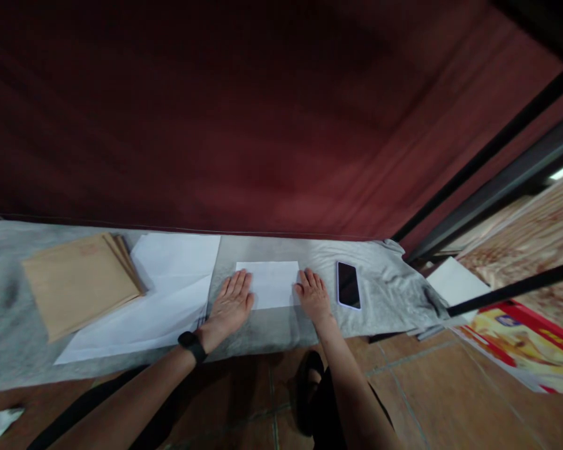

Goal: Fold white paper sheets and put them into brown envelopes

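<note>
A small white sheet of paper (pixel 273 286) lies flat on the grey cloth, its fold, if any, too faint to make out. My left hand (pixel 232 300) rests flat at the paper's left edge, fingers stretched forward and holding nothing. At the opposite edge, my right hand (pixel 313 294) lies palm down with its fingers extended, touching the paper's right side. A dark band sits on my left wrist. Left of my left hand are larger white sheets (pixel 178 262), partly covered by a stack of brown envelopes (pixel 82 278).
Just right of my right hand is a phone (pixel 348 285) with a dark screen. The grey cloth (pixel 385 319) covers a narrow surface against a dark red curtain (pixel 244 125). A red and yellow box (pixel 525 344) and a black metal bar (pixel 520 290) are at the right.
</note>
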`<state>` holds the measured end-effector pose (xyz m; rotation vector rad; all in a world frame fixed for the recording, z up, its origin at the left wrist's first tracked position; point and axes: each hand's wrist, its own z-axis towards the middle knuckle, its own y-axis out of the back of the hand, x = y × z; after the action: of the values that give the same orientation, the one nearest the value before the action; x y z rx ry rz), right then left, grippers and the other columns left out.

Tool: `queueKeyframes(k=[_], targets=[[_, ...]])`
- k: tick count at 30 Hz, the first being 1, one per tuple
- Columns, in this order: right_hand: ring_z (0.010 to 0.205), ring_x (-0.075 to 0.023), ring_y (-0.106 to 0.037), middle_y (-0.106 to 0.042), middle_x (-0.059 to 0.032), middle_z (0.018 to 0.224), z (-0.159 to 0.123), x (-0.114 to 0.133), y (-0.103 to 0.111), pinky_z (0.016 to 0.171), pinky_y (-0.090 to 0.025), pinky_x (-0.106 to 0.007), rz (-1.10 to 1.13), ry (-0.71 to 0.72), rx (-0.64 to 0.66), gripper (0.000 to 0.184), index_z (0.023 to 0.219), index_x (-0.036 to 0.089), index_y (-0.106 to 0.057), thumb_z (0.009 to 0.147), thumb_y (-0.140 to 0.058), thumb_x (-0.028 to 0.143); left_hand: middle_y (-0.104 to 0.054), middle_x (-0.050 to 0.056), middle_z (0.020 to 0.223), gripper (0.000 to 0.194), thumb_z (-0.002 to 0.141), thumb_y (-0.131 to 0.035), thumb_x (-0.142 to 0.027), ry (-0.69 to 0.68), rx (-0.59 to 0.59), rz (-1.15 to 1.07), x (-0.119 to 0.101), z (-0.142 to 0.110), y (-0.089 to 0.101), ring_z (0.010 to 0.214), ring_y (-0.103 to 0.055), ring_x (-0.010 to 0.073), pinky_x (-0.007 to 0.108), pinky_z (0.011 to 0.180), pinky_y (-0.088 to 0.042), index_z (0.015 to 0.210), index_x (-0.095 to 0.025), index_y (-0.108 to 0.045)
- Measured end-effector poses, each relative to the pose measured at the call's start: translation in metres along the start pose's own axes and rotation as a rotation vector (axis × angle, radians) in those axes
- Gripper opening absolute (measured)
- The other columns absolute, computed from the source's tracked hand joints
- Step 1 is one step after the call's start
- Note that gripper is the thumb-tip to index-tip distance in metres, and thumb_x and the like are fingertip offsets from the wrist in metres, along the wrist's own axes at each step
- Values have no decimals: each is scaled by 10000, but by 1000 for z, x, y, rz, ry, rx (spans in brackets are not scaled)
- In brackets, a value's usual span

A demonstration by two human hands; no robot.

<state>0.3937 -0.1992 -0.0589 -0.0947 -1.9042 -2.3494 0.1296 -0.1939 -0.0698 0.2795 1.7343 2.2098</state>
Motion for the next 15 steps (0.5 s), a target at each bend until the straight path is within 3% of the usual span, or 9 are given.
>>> queueKeyframes(k=[4, 7, 10, 15], targets=[[1456, -280, -388, -395, -166, 1578, -1, 18, 3, 1185, -297, -480, 40, 14, -31, 493, 1503, 116, -447, 1046, -385, 290, -430, 180, 1561, 590, 962, -334, -310, 42, 11, -4, 3, -3, 0, 1473, -370, 286, 468, 1179, -321, 1495, -78, -436], [1467, -249, -377, -386, -104, 1593, -4, 43, 2, 1196, -290, -458, 119, 117, -15, 486, 1524, 180, -425, 1058, -343, 291, -372, 176, 1598, 601, 958, -322, -252, 41, -70, -3, -4, -3, -2, 1498, -320, 282, 476, 1192, -301, 1532, -78, -367], [1479, -238, -357, -371, -48, 1606, -7, 64, -2, 1214, -271, -457, 171, 229, 28, 475, 1521, 248, -431, 1061, -369, 354, -413, 146, 1583, 585, 971, -335, -277, -1, -85, -16, -16, -1, -8, 1491, -337, 267, 479, 1188, -307, 1537, -135, -370], [1478, -255, -356, -352, -55, 1615, -9, 62, -9, 1217, -255, -470, 121, 207, 54, 500, 1535, 258, -406, 1060, -391, 414, -454, 131, 1559, 549, 976, -367, -317, -7, -21, -14, -24, 3, -13, 1475, -369, 281, 502, 1196, -285, 1499, -168, -445]])
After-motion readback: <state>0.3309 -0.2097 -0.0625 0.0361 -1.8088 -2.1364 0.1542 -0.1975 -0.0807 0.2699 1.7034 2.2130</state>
